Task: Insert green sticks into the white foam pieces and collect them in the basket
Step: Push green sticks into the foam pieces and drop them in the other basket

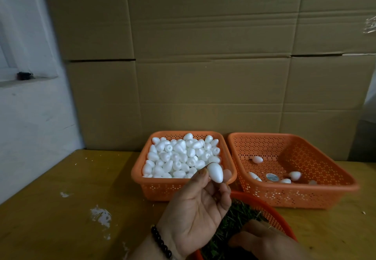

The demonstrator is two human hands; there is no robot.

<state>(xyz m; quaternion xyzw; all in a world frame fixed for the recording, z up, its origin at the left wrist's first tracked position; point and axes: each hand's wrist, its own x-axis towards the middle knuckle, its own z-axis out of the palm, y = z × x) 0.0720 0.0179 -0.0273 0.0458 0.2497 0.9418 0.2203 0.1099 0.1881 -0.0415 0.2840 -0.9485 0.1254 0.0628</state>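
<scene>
On the yellow table (61,178), in front of a wall of cardboard boxes (203,56), three orange baskets are arranged. The left basket (158,188) is heaped with white foam pieces (179,156) awaiting sticks. The right basket (305,196), the probable collection point, holds only a few foam pieces (295,175) scattered over its floor; whether each carries a stick is too small to tell. A round basket (270,211) nearest the viewer contains the green sticks (236,215). The left hand (195,211), wearing a dark bead bracelet (160,241), is raised palm-up, its grip pinching one egg-shaped foam piece (215,172) between thumb and fingertips above the near rim of the left basket. No stick can be seen in this piece. The right hand (262,239) reaches into the round basket over the sticks, fingers bent; whether its grip already pinches a stick cannot be told. Judged from the full supply and the nearly bare collection basket, the task appears to be at an early stage, with most pieces left to be fitted and collected.
</scene>
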